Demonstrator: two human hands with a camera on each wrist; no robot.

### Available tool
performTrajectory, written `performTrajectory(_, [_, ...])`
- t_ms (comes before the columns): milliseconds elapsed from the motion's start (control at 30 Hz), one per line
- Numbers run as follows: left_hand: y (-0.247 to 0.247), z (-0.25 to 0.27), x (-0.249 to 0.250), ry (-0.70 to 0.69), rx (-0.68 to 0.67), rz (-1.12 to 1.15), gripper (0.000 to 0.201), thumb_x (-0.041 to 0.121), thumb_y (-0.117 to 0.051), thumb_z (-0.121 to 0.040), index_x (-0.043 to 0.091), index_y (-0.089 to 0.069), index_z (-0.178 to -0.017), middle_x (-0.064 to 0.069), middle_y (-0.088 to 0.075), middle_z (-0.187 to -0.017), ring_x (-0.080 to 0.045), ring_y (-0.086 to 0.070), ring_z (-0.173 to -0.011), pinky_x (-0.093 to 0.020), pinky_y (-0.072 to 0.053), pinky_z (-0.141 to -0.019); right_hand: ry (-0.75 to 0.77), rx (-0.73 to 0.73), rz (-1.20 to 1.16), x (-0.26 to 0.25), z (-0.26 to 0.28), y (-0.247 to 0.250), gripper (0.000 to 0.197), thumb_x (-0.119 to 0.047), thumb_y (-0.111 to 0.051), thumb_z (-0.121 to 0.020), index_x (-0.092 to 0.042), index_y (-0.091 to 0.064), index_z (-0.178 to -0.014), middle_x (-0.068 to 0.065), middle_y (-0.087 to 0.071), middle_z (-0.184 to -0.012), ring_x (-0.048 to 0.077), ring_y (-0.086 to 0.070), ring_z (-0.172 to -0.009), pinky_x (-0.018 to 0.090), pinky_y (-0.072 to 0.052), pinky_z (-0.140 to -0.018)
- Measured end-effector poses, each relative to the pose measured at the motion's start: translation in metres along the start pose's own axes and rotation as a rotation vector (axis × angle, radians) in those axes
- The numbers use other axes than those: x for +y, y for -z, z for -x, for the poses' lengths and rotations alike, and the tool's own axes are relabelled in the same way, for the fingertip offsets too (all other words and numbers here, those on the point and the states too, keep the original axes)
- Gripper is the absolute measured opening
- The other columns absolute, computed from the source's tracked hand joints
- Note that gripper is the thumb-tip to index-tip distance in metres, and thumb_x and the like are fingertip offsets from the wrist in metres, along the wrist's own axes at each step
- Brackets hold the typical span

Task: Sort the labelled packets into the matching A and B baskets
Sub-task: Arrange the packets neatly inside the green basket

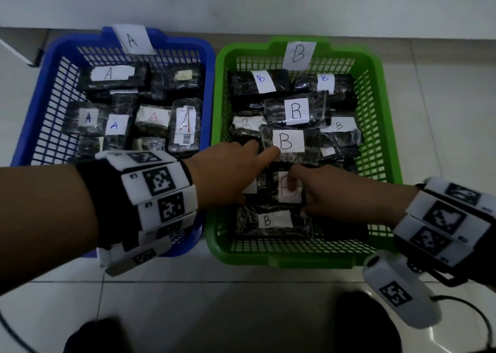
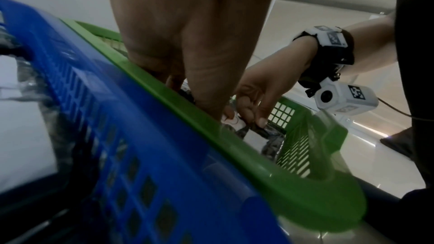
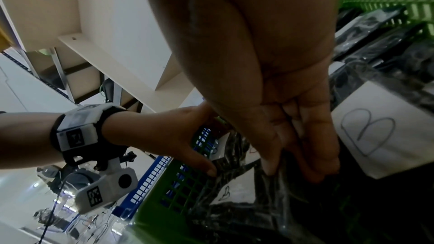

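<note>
On the floor stand a blue basket tagged A and a green basket tagged B, each holding several black packets with matching paper labels. Both hands are inside the green basket near its front left. My right hand pinches a packet with a red B label between thumb and fingers; the right wrist view shows that pinch on its plastic. My left hand reaches across the blue basket's corner. Its straight fingers lie against the edge of a large-B packet, and its thumb touches the red-B packet's left end.
A white ledge runs behind both baskets. Pale floor tiles lie in front, with my dark shoes at the bottom edge. A cable trails from the right wrist camera. The baskets' rims touch side by side.
</note>
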State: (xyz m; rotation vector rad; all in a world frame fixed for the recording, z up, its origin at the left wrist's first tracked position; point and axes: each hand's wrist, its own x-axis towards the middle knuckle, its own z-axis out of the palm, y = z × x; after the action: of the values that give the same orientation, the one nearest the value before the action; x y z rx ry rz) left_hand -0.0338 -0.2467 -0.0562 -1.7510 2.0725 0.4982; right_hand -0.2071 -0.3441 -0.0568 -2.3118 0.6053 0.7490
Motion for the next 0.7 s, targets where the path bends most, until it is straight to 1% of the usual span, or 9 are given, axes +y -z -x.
performTrajectory(100, [0.002, -0.002, 0.0, -0.002, -0.038, -0.006, 0.097, 0.035, -0.073, -0.078, 0.024, -0.003, -0.144, -0.006, -0.041, -0.122, -0.019, -0.048, -0.077, -0.033, -0.049, -0.065, 0.03, -0.012, 0.04, -0.001, -0.002, 0.001, 0.037, -0.016, -0.066, -0.085, -0.025, -0.036, -0.104, -0.017, -0.039, -0.07, -0.005, -0.038, -0.061, 0.014, -0.026, -0.05])
performTrajectory(167, [0.002, -0.003, 0.0, -0.009, -0.04, -0.051, 0.097, 0.038, -0.072, -0.078, 0.024, -0.002, -0.143, -0.006, -0.041, -0.123, -0.019, -0.047, -0.076, -0.033, -0.049, -0.065, 0.039, -0.013, 0.037, 0.0, -0.002, 0.0, 0.037, -0.015, -0.066, -0.085, -0.024, -0.037, -0.106, -0.015, -0.04, -0.07, -0.004, -0.04, -0.061, 0.015, -0.028, -0.05])
performTrajectory(333, [0.005, -0.004, -0.002, -0.043, -0.061, -0.194, 0.097, 0.047, -0.068, -0.079, 0.021, -0.001, -0.145, -0.009, -0.042, -0.125, -0.025, -0.054, -0.093, -0.034, -0.044, -0.075, 0.027, -0.003, 0.058, 0.002, -0.002, -0.006, 0.042, -0.014, -0.065, -0.085, -0.021, -0.039, -0.116, -0.013, -0.041, -0.069, -0.001, -0.041, -0.062, 0.019, -0.032, -0.051])
performTrajectory(400, [0.018, -0.007, -0.007, -0.041, -0.074, -0.105, 0.088, 0.051, -0.067, -0.077, 0.023, -0.013, -0.14, -0.006, -0.047, -0.121, -0.023, -0.053, -0.098, -0.034, -0.044, -0.081, 0.029, -0.016, 0.058, 0.003, -0.003, -0.006, 0.044, -0.017, -0.066, -0.085, -0.021, -0.039, -0.119, -0.013, -0.041, -0.07, -0.001, -0.041, -0.062, 0.018, -0.031, -0.051])
performTrajectory(433, [0.028, -0.01, -0.012, -0.028, -0.043, -0.019, 0.075, 0.052, -0.065, -0.078, 0.023, -0.025, -0.135, -0.004, -0.051, -0.117, -0.021, -0.054, -0.097, -0.032, -0.045, -0.081, 0.038, -0.025, 0.056, 0.004, -0.003, -0.004, 0.045, -0.019, -0.067, -0.084, -0.021, -0.039, -0.119, -0.013, -0.042, -0.071, -0.002, -0.041, -0.062, 0.017, -0.03, -0.051])
performTrajectory(533, [0.059, -0.029, -0.039, 0.051, 0.255, 0.118, 0.034, 0.038, -0.058, -0.089, 0.017, -0.049, -0.114, -0.006, -0.058, -0.11, -0.021, -0.054, -0.094, -0.029, -0.041, -0.076, 0.065, -0.042, 0.011, 0.007, -0.001, 0.002, 0.046, -0.028, -0.071, -0.081, -0.023, -0.044, -0.118, -0.014, -0.05, -0.07, -0.004, -0.045, -0.061, 0.012, -0.032, -0.05])
performTrajectory(567, [0.067, -0.038, -0.05, 0.093, 0.326, 0.111, 0.032, 0.033, -0.058, -0.09, 0.015, -0.051, -0.115, -0.009, -0.057, -0.114, -0.024, -0.054, -0.1, -0.033, -0.041, -0.078, 0.066, -0.045, -0.019, 0.008, -0.001, 0.005, 0.045, -0.032, -0.072, -0.08, -0.024, -0.047, -0.117, -0.014, -0.054, -0.07, -0.004, -0.048, -0.06, 0.012, -0.034, -0.05])
performTrajectory(600, [0.073, -0.048, -0.058, 0.137, 0.333, 0.096, 0.036, 0.031, -0.058, -0.09, 0.013, -0.051, -0.12, -0.011, -0.055, -0.12, -0.028, -0.053, -0.107, -0.038, -0.043, -0.082, 0.066, -0.041, -0.05, 0.009, 0.0, 0.009, 0.042, -0.035, -0.072, -0.079, -0.026, -0.052, -0.115, -0.014, -0.057, -0.071, -0.004, -0.05, -0.058, 0.011, -0.036, -0.05])
performTrajectory(700, [0.074, -0.07, -0.072, 0.229, 0.162, 0.048, 0.05, 0.033, -0.06, -0.09, 0.008, -0.046, -0.131, -0.016, -0.052, -0.13, -0.034, -0.05, -0.118, -0.043, -0.043, -0.092, 0.097, 0.015, -0.072, 0.011, 0.001, 0.021, 0.033, -0.034, -0.068, -0.083, -0.031, -0.064, -0.116, -0.02, -0.058, -0.069, -0.014, -0.054, -0.062, 0.004, -0.039, -0.056])
